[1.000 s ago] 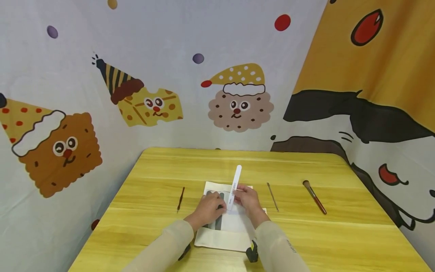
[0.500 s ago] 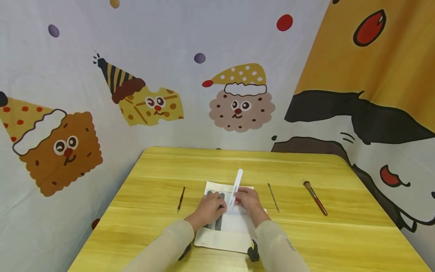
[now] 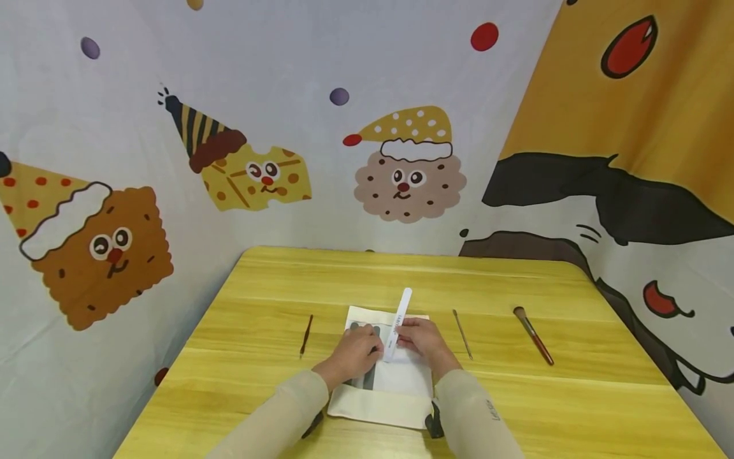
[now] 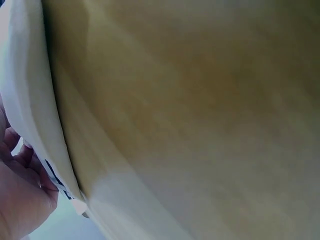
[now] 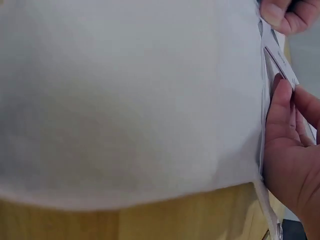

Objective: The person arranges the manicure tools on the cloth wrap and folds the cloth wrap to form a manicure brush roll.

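White nail file (image 3: 399, 315) is leaning between my two hands at the middle of a cream cloth pouch (image 3: 378, 408), its rounded top pointing toward the far side of the yellow wood-grain desk (image 3: 596, 401) and its dark lettering facing me. The fingers of my right hand (image 3: 423, 338) are pinching it near its middle; its lower end is meeting the pale cloth, though whether it is resting on top or tucked in I cannot tell. My left hand (image 3: 352, 352) is curling over the pouch, thumb and forefinger pinching the cloth just beside the file. Grey strips (image 3: 369, 377) are lying in the pouch's left part, partly hidden under that hand. Left of the pouch, a thin dark tool (image 3: 306, 336) is resting; on the right, a slender rod (image 3: 462, 335) and a red-handled brush (image 3: 533, 336) are lying well apart.
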Action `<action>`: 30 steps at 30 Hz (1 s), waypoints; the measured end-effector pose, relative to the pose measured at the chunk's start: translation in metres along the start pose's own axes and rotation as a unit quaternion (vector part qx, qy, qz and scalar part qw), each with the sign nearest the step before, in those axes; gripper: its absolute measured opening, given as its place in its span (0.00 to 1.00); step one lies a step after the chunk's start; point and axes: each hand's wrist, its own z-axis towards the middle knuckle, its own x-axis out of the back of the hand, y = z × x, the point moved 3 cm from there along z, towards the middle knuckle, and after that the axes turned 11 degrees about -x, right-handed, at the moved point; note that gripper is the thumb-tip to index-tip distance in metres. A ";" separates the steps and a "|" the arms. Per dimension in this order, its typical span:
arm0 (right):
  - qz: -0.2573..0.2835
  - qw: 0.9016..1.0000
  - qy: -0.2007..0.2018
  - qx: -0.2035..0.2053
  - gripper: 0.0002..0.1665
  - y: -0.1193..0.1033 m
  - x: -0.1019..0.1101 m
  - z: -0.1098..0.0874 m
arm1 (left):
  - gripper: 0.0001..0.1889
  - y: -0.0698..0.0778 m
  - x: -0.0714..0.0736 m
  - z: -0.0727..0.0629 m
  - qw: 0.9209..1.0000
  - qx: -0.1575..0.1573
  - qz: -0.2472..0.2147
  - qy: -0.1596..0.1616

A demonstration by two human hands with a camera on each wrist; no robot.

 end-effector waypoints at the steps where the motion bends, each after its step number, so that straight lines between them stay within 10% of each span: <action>1: 0.004 1.000 0.000 -0.005 0.19 0.000 0.000 0.001 | 0.03 0.000 0.000 0.000 1.000 0.002 -0.002 -0.003; 23: -0.088 0.994 0.050 0.042 0.23 -0.008 -0.011 -0.001 | 0.04 -0.004 0.001 0.002 0.999 0.004 -0.053 -0.003; 30: -0.178 0.979 0.068 0.076 0.12 -0.012 -0.010 -0.002 | 0.06 -0.008 0.005 0.002 0.998 0.002 -0.056 0.004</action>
